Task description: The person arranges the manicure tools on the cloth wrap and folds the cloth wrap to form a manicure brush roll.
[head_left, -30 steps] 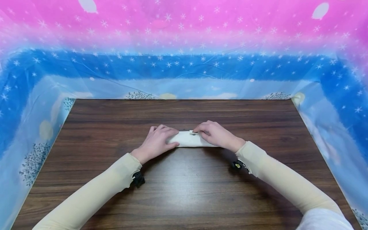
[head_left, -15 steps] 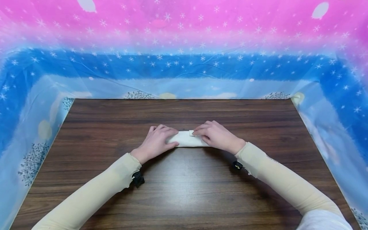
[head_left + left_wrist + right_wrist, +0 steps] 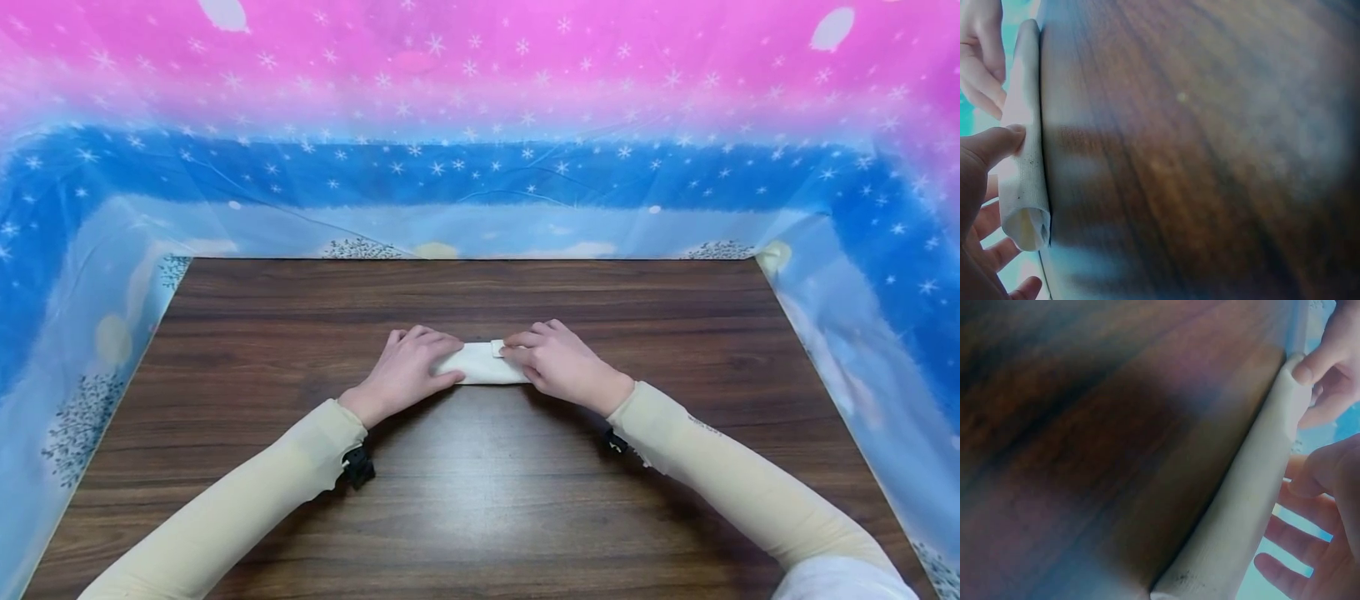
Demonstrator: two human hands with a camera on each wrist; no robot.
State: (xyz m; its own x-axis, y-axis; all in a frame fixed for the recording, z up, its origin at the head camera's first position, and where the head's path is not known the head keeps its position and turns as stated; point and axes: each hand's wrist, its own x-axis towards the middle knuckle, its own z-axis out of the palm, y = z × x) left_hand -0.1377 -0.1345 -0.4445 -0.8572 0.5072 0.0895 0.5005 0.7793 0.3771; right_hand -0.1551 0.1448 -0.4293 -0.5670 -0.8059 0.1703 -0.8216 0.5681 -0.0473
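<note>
A rolled white cloth (image 3: 482, 365) lies crosswise on the table, with a small pale tab (image 3: 497, 348) on its far upper edge. Its left end shows as a hollow tube in the left wrist view. My left hand (image 3: 405, 367) grips that end, thumb (image 3: 1004, 142) on the near face and fingers behind. At the tab, the thumb and index finger of my right hand (image 3: 566, 367) come together on it. The other fingers (image 3: 1300, 540) of that hand spread behind the roll in the right wrist view. The right end of the cloth is covered by this hand in the head view.
The dark wood table (image 3: 480, 483) spreads around both hands. A pink and blue snowflake-print curtain (image 3: 480, 175) hangs along its back and sides. Both forearms wear cream sleeves (image 3: 247, 492), with small black cameras (image 3: 357, 467) at the wrists.
My right hand has shifted slightly left and turned, its fingertips now covering the dark spot that showed under the tab. The left hand keeps its hold, and the cloth lies in place.
</note>
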